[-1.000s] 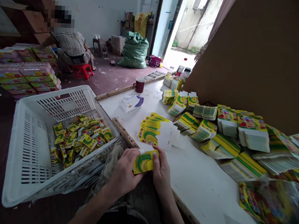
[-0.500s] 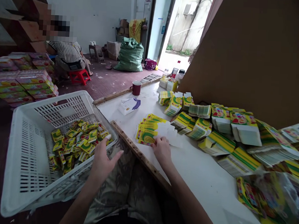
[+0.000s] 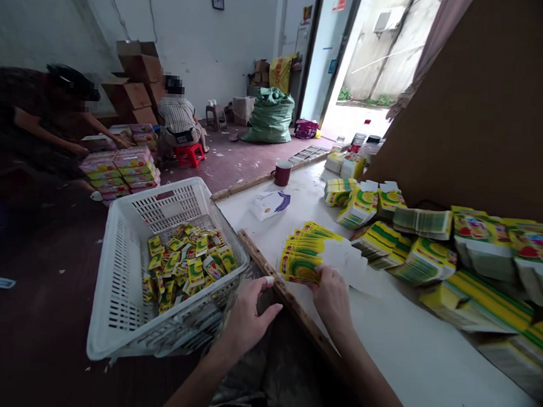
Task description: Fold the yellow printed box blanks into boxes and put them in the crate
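My left hand (image 3: 250, 315) is in the air between the crate and the table edge, its thumb apart from the fingers and nothing in it. A white wrap covers one fingertip. On the white table (image 3: 382, 355), my right hand (image 3: 332, 298) pinches the near edge of a flat yellow carton (image 3: 301, 269). This carton lies at the front of a fanned row of yellow and green flat cartons (image 3: 310, 242) with white flaps. To the left, a white plastic crate (image 3: 113, 280) holds many small folded yellow boxes (image 3: 189, 266).
Stacks of flat cartons (image 3: 423, 223) line the table's right side. A tissue pack (image 3: 269, 204) and a maroon mug (image 3: 282, 173) stand farther back. A wooden strip (image 3: 272, 276) edges the table. Beyond, one person bends over stacked boxes (image 3: 123, 168); another sits on a red stool (image 3: 191, 155).
The view has swung left, bringing a second person into sight. My left hand has moved away from the crate's boxes toward the table edge. My right hand stays at the fanned cartons.
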Available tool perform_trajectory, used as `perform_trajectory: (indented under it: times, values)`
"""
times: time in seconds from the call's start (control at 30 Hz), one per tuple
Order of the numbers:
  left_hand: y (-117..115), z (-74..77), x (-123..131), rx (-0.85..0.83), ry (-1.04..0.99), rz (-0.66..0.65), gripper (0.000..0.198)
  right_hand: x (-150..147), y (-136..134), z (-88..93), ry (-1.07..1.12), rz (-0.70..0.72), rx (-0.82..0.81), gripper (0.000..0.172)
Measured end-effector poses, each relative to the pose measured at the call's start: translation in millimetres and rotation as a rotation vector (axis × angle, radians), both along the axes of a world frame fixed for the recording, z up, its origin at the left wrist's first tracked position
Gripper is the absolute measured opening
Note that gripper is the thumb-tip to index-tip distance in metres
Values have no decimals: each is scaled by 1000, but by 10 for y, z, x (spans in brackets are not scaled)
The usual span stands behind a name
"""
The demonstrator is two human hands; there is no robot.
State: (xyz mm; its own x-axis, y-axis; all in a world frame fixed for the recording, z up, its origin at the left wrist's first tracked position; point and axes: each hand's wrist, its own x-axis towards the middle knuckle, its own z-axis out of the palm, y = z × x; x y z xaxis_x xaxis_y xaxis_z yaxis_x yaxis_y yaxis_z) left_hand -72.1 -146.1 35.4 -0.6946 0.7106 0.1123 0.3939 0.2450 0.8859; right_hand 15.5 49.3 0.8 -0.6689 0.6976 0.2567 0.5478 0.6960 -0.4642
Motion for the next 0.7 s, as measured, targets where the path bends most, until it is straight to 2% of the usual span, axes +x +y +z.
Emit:
perform_trajectory:
  times: [0.1, 0.17, 0.23, 0.3, 0.37, 0.47, 0.53, 0.63, 0.7]
  values:
    - [21, 36, 87, -4, -178, -70, 34, 64, 31, 66, 66, 13, -51, 5]
    - [41, 16, 140, 36, -358, -148, 42, 139, 10, 168, 114, -6, -85, 12]
    - [79, -18, 187, 192, -530, -201, 63, 221, -102, 293, 187, 14, -179, 23]
    - [141, -31, 233, 428, -643, -200, 74, 291, -312, 403, 268, 132, -379, 31]
    - [221, 5, 279, 610, -715, -139, 67, 338, -577, 475, 297, 281, -590, 32]
    - [333, 139, 336, 732, -864, 17, 58, 370, -925, 526, 433, 359, -839, 34]
    - [373, 225, 357, 806, -952, 123, 50, 373, -1054, 543, 529, 402, -940, 32]
    - [362, 266, 375, 799, -881, 215, 48, 362, -1084, 546, 587, 464, -1039, 32]
    - [330, 239, 388, 706, -817, 197, 53, 356, -1027, 538, 626, 423, -1124, 35]
